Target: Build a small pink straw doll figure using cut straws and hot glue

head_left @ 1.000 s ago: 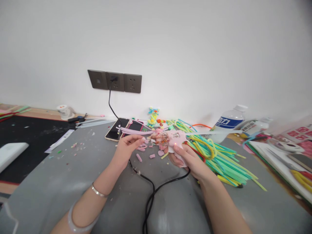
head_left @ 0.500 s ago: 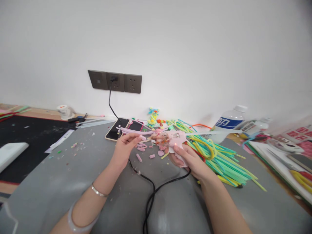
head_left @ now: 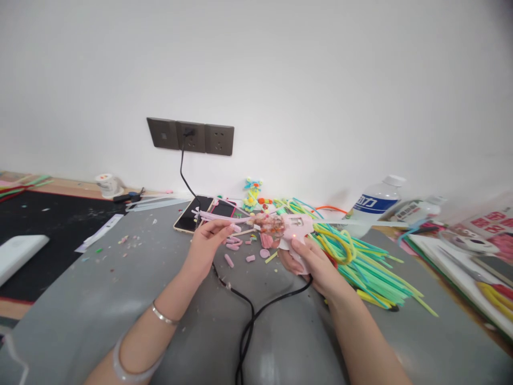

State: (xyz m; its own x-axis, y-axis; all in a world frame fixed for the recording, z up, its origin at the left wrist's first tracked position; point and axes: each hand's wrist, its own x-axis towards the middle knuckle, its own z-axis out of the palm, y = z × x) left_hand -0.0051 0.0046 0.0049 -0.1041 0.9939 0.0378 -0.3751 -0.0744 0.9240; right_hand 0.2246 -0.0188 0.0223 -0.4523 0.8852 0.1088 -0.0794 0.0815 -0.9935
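Observation:
My right hand [head_left: 306, 259] is wrapped round the handle of a pink hot glue gun [head_left: 298, 229], its nozzle pointing left and its front crusted with old glue. A small light glows on its body, and a long clear glue stick [head_left: 340, 221] sticks out behind. To the left, my left hand [head_left: 210, 243] pinches a small lilac piece [head_left: 234, 228] between thumb and fingertips, a short gap from the nozzle. Under and between the hands lie several short lilac pieces [head_left: 228, 260] and a round lilac disc [head_left: 264, 253].
A black cord [head_left: 250, 321] loops across the grey mat. Behind my left hand lies a phone [head_left: 188, 216]. Green and yellow pipe cleaners [head_left: 372, 267] spread at right, near a bottle [head_left: 377, 200]. A small yellow-blue figure [head_left: 252, 192] stands by the wall, below the sockets [head_left: 190, 136].
The glue gun in my right hand has shifted slightly right, and its nozzle sits farther from the lilac piece. My left hand keeps its pinch in nearly the same place.

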